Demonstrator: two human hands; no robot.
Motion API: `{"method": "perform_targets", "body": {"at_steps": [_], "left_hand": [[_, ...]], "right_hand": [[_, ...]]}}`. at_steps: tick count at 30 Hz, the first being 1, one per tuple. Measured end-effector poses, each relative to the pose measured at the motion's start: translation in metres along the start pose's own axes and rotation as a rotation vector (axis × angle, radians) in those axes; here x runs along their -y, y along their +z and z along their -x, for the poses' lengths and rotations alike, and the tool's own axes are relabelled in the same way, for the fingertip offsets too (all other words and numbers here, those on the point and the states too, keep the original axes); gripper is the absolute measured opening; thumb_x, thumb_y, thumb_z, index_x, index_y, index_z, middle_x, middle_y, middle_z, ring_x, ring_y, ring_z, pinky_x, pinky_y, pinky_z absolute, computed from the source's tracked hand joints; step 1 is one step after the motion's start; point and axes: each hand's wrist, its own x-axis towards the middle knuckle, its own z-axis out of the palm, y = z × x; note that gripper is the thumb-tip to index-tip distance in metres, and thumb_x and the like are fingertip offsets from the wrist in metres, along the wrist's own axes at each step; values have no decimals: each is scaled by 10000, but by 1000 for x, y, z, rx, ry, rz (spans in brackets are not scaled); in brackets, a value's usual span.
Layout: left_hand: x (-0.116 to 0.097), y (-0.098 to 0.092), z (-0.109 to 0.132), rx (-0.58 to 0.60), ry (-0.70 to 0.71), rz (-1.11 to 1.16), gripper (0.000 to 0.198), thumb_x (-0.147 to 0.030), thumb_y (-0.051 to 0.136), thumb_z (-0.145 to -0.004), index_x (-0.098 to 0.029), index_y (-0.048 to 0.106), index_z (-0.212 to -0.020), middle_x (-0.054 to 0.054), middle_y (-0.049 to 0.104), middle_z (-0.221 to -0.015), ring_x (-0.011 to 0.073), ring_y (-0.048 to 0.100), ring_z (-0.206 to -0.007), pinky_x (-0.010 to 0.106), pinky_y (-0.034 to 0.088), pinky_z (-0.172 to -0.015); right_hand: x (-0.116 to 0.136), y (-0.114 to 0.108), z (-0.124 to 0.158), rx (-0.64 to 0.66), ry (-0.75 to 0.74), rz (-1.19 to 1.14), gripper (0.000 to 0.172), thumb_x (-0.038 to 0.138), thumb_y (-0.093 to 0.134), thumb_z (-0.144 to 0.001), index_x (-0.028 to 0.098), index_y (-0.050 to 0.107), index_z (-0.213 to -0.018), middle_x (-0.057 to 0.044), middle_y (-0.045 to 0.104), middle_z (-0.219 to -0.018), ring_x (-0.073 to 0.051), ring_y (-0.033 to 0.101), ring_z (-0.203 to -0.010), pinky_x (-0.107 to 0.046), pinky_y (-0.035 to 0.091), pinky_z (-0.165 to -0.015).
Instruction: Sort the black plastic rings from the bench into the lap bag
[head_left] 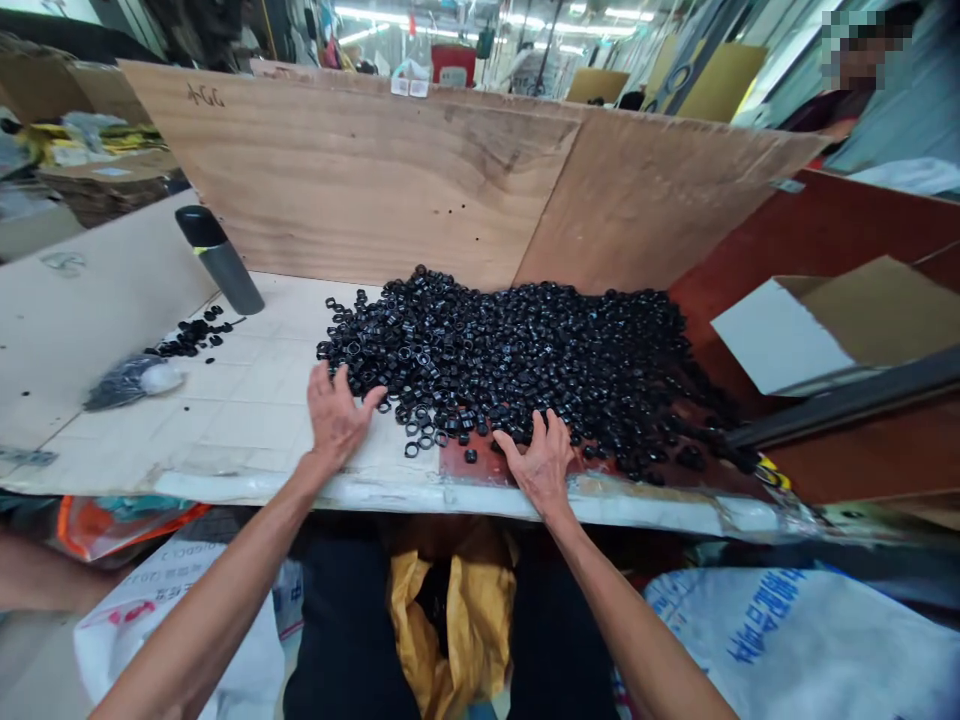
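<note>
A wide heap of small black rings (pixel 517 350), shaped like nuts, covers the middle and right of the workbench (pixel 255 400). My left hand (pixel 337 412) is at the heap's left edge, fingers spread, its fingertips next to the rings. At the front edge of the pile, my right hand (pixel 538 460) has its fingers apart, with the tips touching or just in front of the rings. Neither hand grips a ring that I can make out. A few loose rings (pixel 424 440) lie between the two hands.
A dark bottle (pixel 225 265) stands at the back left, near scattered black pieces (pixel 191 335) and a plastic bag (pixel 135 380). Wooden boards (pixel 375 180) wall the bench. An open carton (pixel 795 335) sits right. Below hangs a yellow sack (pixel 487 620). A person (pixel 847 90) is behind; another's arm (pixel 45 575) shows left.
</note>
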Motion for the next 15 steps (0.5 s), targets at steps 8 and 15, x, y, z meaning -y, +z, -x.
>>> {"method": "perform_targets", "body": {"at_steps": [8, 15], "left_hand": [[9, 32, 0, 243, 63, 8, 1081, -751, 562, -803, 17, 260, -1502, 325, 359, -1509, 420, 315, -1437, 580, 253, -1169], [-58, 43, 39, 299, 97, 77, 1142, -822, 521, -773, 17, 263, -1504, 357, 256, -1552, 490, 232, -1454, 665, 188, -1148]], "right_hand": [[-7, 7, -3, 35, -22, -29, 785, 689, 474, -909, 82, 484, -1408, -272, 415, -1492, -376, 353, -1403, -604, 343, -1090], [-6, -1, -5, 104, 14, -40, 751, 648, 445, -945, 78, 456, -1434, -261, 384, -1517, -355, 321, -1423, -598, 310, -1127]]}}
